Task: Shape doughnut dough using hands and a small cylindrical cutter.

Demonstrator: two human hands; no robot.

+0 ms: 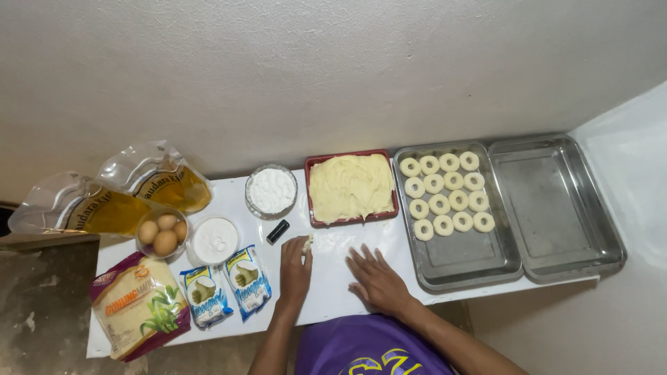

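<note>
White desk [333, 295]: long, set against a pale wall, carrying everything listed.

Empty steel tray [556, 208]: at 3 o'clock, far right end.

Second steel tray [465, 260]: touching the first on its left; holds rows of pale dough rings [445, 192] in its far half, near half bare.

Two oil pouches [125, 194]: at 9 to 10 o'clock, yellow liquid, leaning at the desk's left end.

Red dish of dough [351, 186]: at 12 o'clock, rectangular, filled with smooth pale yellow dough.

Flour bag [139, 305]: at 8 o'clock, maroon and yellow, lying flat.

Right hand [377, 278]: at 5 o'clock, palm down on the desk, fingers spread flat, holding nothing.

Left hand [295, 267]: at 6 o'clock; fingers bunched, closed on a small dough piece [307, 243] at their tips, just in front of the red dish.

Two blue sachets [226, 288]: at 7 o'clock, side by side.

Glass bowl of white powder [272, 191]: left of the red dish.

White tub [214, 240] and bowl of eggs [163, 232]: side by side at 9 o'clock.

Small black cylinder [277, 231]: between tub and left hand.
</note>
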